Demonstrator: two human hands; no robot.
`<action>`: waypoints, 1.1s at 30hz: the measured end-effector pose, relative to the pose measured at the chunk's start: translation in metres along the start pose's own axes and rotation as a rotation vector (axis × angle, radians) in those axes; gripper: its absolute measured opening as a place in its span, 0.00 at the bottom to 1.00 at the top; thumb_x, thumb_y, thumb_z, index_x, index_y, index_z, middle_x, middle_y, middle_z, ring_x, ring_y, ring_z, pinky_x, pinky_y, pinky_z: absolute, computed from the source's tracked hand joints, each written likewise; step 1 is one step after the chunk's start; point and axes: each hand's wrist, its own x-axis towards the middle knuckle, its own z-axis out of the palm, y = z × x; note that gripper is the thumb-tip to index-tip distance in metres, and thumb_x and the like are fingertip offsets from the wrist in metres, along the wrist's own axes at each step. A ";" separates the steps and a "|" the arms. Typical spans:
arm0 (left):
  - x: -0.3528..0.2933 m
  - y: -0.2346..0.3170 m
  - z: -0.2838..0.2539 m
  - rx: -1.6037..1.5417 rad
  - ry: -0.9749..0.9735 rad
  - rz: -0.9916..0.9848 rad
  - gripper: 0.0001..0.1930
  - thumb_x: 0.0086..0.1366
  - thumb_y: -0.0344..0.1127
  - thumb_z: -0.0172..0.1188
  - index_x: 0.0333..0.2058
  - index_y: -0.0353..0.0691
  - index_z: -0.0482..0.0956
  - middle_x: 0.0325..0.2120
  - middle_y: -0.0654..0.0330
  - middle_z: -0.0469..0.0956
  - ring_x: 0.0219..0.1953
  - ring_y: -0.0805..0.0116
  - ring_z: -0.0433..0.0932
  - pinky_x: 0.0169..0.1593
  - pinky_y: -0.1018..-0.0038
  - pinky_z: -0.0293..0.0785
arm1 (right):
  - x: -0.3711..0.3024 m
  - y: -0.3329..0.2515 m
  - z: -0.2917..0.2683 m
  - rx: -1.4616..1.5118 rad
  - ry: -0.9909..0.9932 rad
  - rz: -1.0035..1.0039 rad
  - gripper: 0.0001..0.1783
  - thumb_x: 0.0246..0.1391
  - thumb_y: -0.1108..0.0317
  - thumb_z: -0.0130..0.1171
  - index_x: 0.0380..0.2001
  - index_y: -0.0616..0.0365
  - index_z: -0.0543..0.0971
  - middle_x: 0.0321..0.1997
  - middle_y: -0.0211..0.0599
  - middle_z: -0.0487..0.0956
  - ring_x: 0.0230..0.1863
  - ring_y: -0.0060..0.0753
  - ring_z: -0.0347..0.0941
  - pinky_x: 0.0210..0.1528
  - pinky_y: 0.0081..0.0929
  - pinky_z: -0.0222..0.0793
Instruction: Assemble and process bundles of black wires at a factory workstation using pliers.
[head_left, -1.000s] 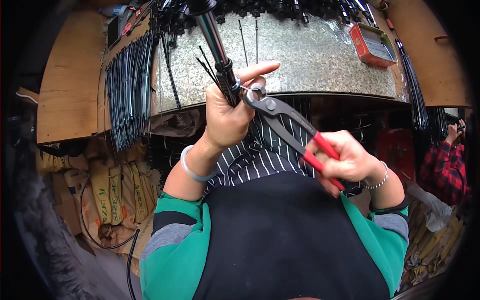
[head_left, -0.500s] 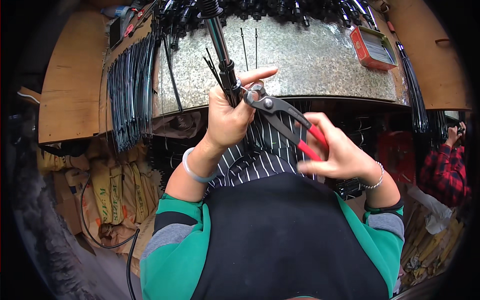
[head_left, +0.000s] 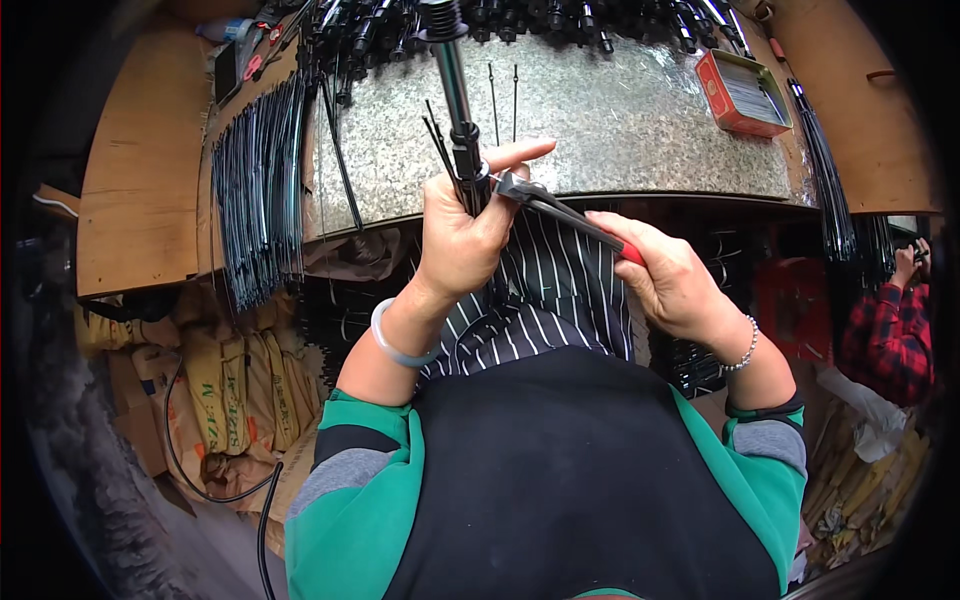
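Note:
My left hand (head_left: 458,240) is wrapped round the lower end of what looks like an umbrella shaft (head_left: 456,95), a shiny metal tube with black fittings and a spring near its top. Its index finger points out to the right. Thin black ribs (head_left: 440,150) stand beside the shaft, rising from the same fist. In my right hand (head_left: 678,278) are end-cutting pincers (head_left: 570,213) with red grips, their handles squeezed together. The pincers' jaws meet the black fitting beside my left thumb; whatever they bite on is too small to make out.
On the stone-topped bench (head_left: 600,140) lie two thin rods (head_left: 515,100) and a red box (head_left: 735,115) of fine metal pieces. Black shafts are heaped along the back. Bundled ribs (head_left: 258,190) overhang the left edge. Scissors (head_left: 262,66) lie far left. Another person's plaid sleeve (head_left: 885,345) shows at right.
My right hand has closed the pincers' spread handles together, and the pincers have turned to a flatter angle. My left hand and the shaft have shifted slightly right.

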 end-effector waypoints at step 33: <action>0.008 0.042 0.016 -0.316 -0.241 0.356 0.36 0.60 0.55 0.51 0.59 0.38 0.53 0.56 0.49 0.57 0.59 0.55 0.57 0.58 0.61 0.58 | -0.082 0.065 -0.073 -0.305 0.839 0.522 0.31 0.46 0.68 0.60 0.53 0.68 0.64 0.39 0.48 0.77 0.40 0.35 0.75 0.46 0.28 0.67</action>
